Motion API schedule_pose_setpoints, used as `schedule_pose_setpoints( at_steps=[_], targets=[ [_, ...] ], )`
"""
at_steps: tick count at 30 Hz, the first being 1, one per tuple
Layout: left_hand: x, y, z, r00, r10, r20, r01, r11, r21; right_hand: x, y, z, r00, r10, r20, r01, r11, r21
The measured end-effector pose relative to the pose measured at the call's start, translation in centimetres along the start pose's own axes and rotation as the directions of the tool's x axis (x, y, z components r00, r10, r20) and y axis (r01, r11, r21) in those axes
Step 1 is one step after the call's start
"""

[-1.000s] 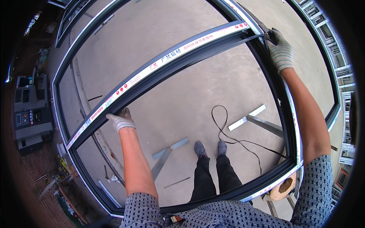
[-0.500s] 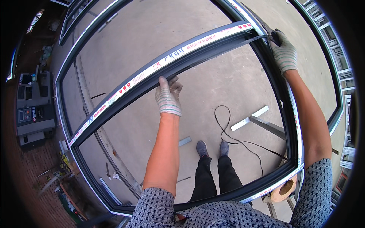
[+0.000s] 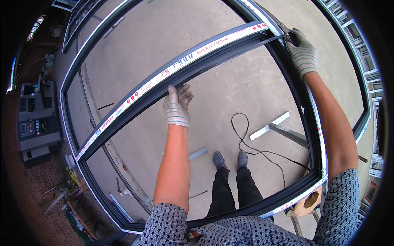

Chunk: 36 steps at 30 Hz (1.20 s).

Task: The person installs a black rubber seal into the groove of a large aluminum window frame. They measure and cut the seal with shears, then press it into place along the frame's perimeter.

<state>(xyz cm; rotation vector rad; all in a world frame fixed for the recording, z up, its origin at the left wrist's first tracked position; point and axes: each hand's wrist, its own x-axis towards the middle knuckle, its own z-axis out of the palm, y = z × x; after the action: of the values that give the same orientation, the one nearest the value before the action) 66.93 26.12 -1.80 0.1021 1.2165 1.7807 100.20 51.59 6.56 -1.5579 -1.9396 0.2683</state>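
Note:
A large dark aluminium window frame [image 3: 307, 110] with white protective tape lies in front of me. Its crossbar [image 3: 180, 61] runs from lower left to upper right. My left hand [image 3: 177, 107], in a striped knit glove, is at the crossbar's near edge. Its thumb tip touches the edge, and its half-curled fingers stand apart from the thumb. My gloved right hand [image 3: 303, 54] grips dark scissors [image 3: 277, 21] at the upper right corner, blades pointing away. A black rubber strip [image 3: 254, 44] stretches along the crossbar, its end beside the scissors.
On the floor inside the frame, a black strip lies in a loop [image 3: 247, 123] near a metal stand [image 3: 283, 130] and my shoes [image 3: 219, 160]. Grey machines [image 3: 39, 127] stand at the left. A round roll [image 3: 308, 203] is at the lower right; more frames [image 3: 361, 74] stand beyond.
My left hand has shifted slightly left along the crossbar, its fingers a little more spread from the thumb. My right hand with the scissors moved slightly up and left.

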Motion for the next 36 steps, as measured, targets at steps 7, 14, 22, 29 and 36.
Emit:
schedule_pose_setpoints(
  at_steps=[7,14,22,29,36],
  targets=[
    [0.1,-0.2,0.9,0.999,0.029,-0.022,-0.028,0.999,0.025,-0.1,0.1,0.1,1.0,-0.019,0.004,0.019,1.0,0.017],
    [0.3,-0.3,0.7,0.999,-0.043,0.015,0.044,0.999,-0.022,-0.1,-0.9,-0.4,1.0,0.011,0.006,-0.011,0.998,-0.06],
    [0.1,-0.9,2.4,1.0,0.02,-0.02,-0.02,0.999,0.035,0.1,0.6,0.0,1.0,-0.024,0.003,0.024,0.999,-0.021],
    [0.6,-1.1,2.9,0.995,-0.096,0.033,0.094,0.995,0.038,-0.1,-0.4,-0.2,1.0,-0.021,-0.002,0.021,0.999,-0.032],
    [0.5,-1.6,3.6,0.999,-0.037,0.013,0.037,0.999,0.011,0.0,0.3,-0.1,1.0,-0.019,-0.003,0.019,1.0,-0.023]
  ],
)
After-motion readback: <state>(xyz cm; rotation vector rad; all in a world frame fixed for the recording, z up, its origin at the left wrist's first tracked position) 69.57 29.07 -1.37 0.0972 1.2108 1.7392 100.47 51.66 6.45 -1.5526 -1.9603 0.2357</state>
